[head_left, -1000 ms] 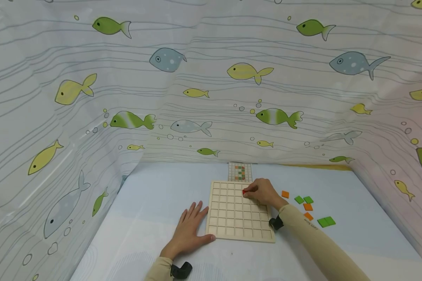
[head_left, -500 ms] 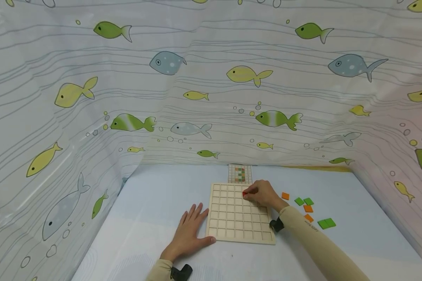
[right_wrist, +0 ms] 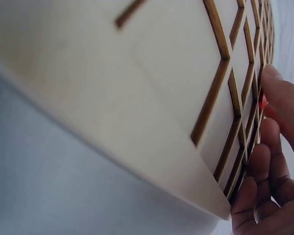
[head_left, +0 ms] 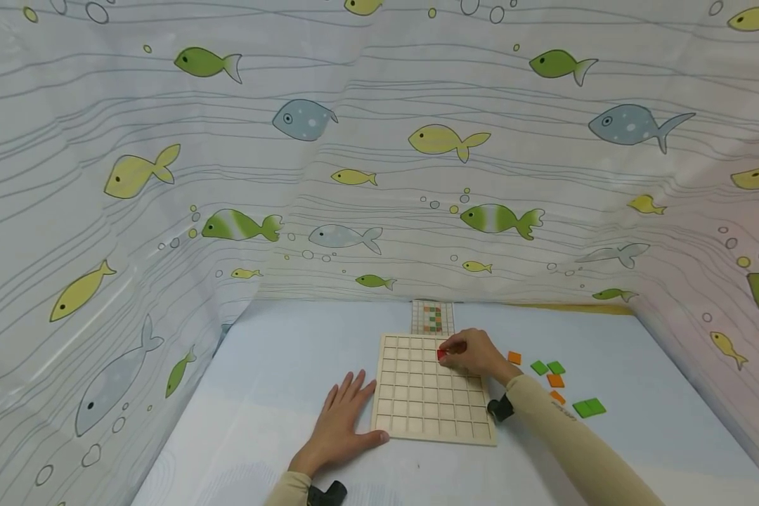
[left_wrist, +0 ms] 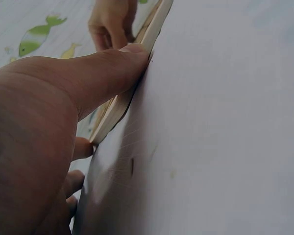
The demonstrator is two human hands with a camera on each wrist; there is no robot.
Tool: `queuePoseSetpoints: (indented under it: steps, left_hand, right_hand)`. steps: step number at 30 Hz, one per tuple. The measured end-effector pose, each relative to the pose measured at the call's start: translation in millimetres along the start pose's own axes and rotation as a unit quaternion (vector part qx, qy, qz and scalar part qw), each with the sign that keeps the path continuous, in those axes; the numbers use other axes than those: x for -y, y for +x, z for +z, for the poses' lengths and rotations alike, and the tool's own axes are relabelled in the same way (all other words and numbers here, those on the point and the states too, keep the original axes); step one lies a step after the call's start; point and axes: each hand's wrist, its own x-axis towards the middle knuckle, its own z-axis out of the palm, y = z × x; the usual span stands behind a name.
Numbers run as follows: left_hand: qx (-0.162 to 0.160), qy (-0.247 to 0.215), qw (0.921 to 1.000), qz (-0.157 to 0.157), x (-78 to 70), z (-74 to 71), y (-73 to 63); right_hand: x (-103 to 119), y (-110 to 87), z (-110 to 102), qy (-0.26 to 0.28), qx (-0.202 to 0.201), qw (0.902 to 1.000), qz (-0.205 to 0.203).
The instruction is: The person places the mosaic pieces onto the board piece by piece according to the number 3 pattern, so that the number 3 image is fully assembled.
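Observation:
A pale wooden board (head_left: 407,404) with a grid of square recesses lies on the table. My left hand (head_left: 341,429) rests at its left side, fingers spread and straight. In the left wrist view, the thumb (left_wrist: 120,68) touches the board's edge (left_wrist: 115,115). Over the upper right part of the grid, my right hand (head_left: 474,353) pinches a small red square tile (head_left: 441,355) between thumb and fingers. The right wrist view shows only a sliver of that red tile (right_wrist: 263,102); the fingers hide the rest.
Right of the board lie loose orange tiles (head_left: 555,381) and green tiles (head_left: 589,407). Behind it, a printed grid card (head_left: 417,318) shows a pattern of coloured squares. A fish-patterned sheet (head_left: 392,204) encloses the table's back and sides.
The head view has tilted up slightly, so everything on the table appears lower. The right hand keeps its pinch on the red tile at nearly the same spot; the left hand stays put.

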Motion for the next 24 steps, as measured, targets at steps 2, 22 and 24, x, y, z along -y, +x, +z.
queuePoseSetpoints:
  steps: [2, 22, 24]
  left_hand:
    - [-0.001, 0.001, 1.0, -0.001, -0.1, 0.1, 0.3]
    - [0.0, 0.004, 1.0, -0.001, -3.1, 0.9, -0.4]
    - [-0.002, 0.003, 1.0, -0.002, -2.9, 0.6, -0.8]
  right_hand:
    - [-1.5, -0.2, -2.0, 0.008, -0.003, 1.0, -0.002]
    - [-41.7, -40.0, -77.7, -0.064, -0.028, 0.9961, 0.054]
    - [-45.3, -45.0, -83.0, -0.072, -0.028, 0.9954, 0.057]
